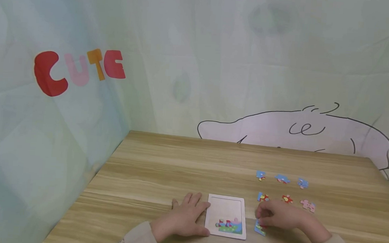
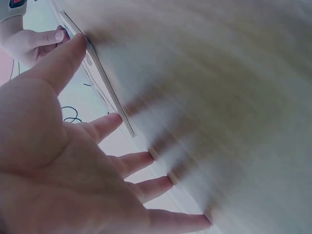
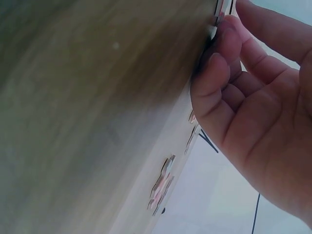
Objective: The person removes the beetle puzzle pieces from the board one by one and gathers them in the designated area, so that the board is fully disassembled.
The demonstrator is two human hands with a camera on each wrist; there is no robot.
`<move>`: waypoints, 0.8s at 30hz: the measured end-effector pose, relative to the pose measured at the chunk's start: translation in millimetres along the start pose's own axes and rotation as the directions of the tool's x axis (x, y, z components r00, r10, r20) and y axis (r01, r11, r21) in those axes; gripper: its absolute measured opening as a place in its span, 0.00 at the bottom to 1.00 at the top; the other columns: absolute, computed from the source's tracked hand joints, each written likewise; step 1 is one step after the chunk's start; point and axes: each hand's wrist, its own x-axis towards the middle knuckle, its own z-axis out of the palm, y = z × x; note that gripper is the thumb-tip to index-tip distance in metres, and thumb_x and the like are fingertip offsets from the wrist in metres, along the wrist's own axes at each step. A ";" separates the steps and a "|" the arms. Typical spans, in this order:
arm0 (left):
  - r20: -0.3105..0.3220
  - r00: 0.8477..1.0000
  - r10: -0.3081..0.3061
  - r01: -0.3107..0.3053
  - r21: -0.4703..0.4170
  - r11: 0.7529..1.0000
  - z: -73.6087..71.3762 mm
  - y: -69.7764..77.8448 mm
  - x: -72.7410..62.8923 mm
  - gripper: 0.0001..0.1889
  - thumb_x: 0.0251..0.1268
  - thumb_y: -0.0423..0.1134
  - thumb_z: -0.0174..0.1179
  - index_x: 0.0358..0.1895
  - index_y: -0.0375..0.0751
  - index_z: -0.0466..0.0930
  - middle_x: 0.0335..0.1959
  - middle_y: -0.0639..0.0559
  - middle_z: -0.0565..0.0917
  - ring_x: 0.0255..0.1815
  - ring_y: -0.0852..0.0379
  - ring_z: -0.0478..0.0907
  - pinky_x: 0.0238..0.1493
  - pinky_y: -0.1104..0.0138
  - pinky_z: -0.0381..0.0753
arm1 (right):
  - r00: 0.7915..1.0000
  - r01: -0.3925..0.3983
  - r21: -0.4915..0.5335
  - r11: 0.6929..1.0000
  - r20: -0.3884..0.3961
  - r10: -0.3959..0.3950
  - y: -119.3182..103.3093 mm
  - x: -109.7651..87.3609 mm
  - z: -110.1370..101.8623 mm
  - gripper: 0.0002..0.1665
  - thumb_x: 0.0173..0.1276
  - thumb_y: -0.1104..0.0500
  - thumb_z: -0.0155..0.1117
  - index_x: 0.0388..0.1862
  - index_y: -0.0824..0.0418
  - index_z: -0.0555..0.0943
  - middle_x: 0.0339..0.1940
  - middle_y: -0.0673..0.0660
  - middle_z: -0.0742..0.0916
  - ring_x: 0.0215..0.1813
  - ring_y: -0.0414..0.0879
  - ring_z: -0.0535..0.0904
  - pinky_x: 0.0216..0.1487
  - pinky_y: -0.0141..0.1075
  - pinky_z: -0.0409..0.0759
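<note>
A white-rimmed puzzle tray [image 1: 226, 197] lies on the wooden table, with joined puzzle pieces [image 1: 230, 227] of green and blue in its lower right part. My left hand [image 1: 186, 217] is spread flat along the tray's left side. Its thumb and index fingertip touch the rim, and the other fingertips [image 2: 163, 184] rest on the tabletop. Just right of the tray, my right hand [image 1: 279, 214] pinches a blue-and-green puzzle piece [image 1: 260, 229] between thumb and index finger. In the right wrist view its other fingers [image 3: 214, 73] are curled in, and the piece shows only partly past the fingertips.
Beyond my right hand, loose puzzle pieces lie in two rows: three mostly blue ones [image 1: 282, 179] farther back, and nearer ones including a red piece [image 1: 287, 198] and a pink piece [image 1: 308, 205]. A printed cloth wall [image 1: 171, 71] borders the table behind and on the left.
</note>
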 end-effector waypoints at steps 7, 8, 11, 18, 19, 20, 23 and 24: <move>-0.004 1.000 0.001 -0.001 0.002 1.000 0.8 -0.3 0.2 0.41 0.52 0.64 0.65 0.68 0.49 0.67 0.74 0.38 0.58 0.73 0.32 0.51 0.56 0.24 0.50 | 1.000 -0.002 -0.007 1.000 -0.018 0.002 -4.6 0.3 -0.5 0.05 0.66 0.55 0.64 0.36 0.56 0.79 0.27 0.42 0.78 0.30 0.33 0.70 0.31 0.29 0.71; -0.005 1.000 0.000 0.000 0.002 1.000 0.8 -0.3 0.2 0.41 0.52 0.64 0.65 0.68 0.50 0.67 0.74 0.38 0.58 0.73 0.32 0.51 0.57 0.24 0.50 | 1.000 0.003 -0.008 1.000 -0.024 -0.003 -5.8 0.7 -0.7 0.05 0.67 0.55 0.64 0.36 0.55 0.79 0.26 0.42 0.78 0.30 0.33 0.70 0.31 0.29 0.71; -0.005 1.000 -0.002 0.002 0.002 1.000 0.8 -0.1 -0.1 0.41 0.52 0.64 0.65 0.68 0.50 0.67 0.74 0.38 0.58 0.73 0.32 0.51 0.57 0.24 0.50 | 0.999 0.026 -0.008 1.000 -0.038 -0.027 -9.1 2.9 -1.6 0.05 0.67 0.55 0.63 0.36 0.55 0.80 0.26 0.41 0.78 0.30 0.32 0.70 0.31 0.29 0.71; -0.013 1.000 -0.002 0.003 0.010 1.000 0.6 0.1 -0.9 0.41 0.51 0.64 0.65 0.68 0.49 0.67 0.73 0.38 0.59 0.73 0.32 0.52 0.57 0.24 0.50 | 0.994 0.101 -0.007 0.995 -0.041 -0.101 -15.6 12.2 -4.4 0.05 0.68 0.56 0.63 0.37 0.57 0.79 0.26 0.41 0.77 0.29 0.32 0.70 0.30 0.29 0.73; -0.013 1.000 -0.002 0.002 0.009 1.000 0.6 0.2 -0.9 0.41 0.51 0.64 0.65 0.68 0.49 0.67 0.73 0.38 0.59 0.73 0.32 0.52 0.57 0.24 0.50 | 0.993 0.107 -0.006 0.994 -0.040 -0.107 -17.2 13.3 -4.5 0.05 0.68 0.57 0.63 0.37 0.57 0.79 0.25 0.41 0.76 0.28 0.32 0.69 0.29 0.29 0.72; -0.013 1.000 -0.001 0.001 0.008 1.000 0.5 0.3 -0.8 0.41 0.51 0.64 0.65 0.68 0.49 0.67 0.73 0.38 0.59 0.73 0.32 0.52 0.57 0.24 0.50 | 0.993 0.110 -0.005 0.994 -0.040 -0.110 -19.1 14.4 -4.6 0.05 0.67 0.57 0.63 0.37 0.57 0.79 0.24 0.41 0.76 0.27 0.32 0.69 0.28 0.28 0.72; -0.012 1.000 -0.001 0.001 0.007 1.000 0.5 0.4 -0.5 0.41 0.51 0.64 0.65 0.68 0.49 0.67 0.73 0.38 0.58 0.73 0.32 0.51 0.57 0.24 0.49 | 0.994 0.101 -0.001 0.995 -0.033 -0.101 -26.2 17.5 -4.9 0.05 0.67 0.57 0.63 0.37 0.57 0.79 0.22 0.41 0.74 0.25 0.32 0.68 0.27 0.28 0.70; -0.011 1.000 -0.002 0.002 0.007 1.000 0.6 0.3 -0.4 0.41 0.51 0.64 0.65 0.68 0.49 0.67 0.74 0.38 0.58 0.73 0.32 0.51 0.57 0.24 0.49 | 0.995 0.097 -0.002 0.995 -0.031 -0.097 -29.0 18.6 -4.8 0.05 0.66 0.57 0.63 0.38 0.56 0.79 0.22 0.41 0.74 0.24 0.32 0.67 0.26 0.28 0.70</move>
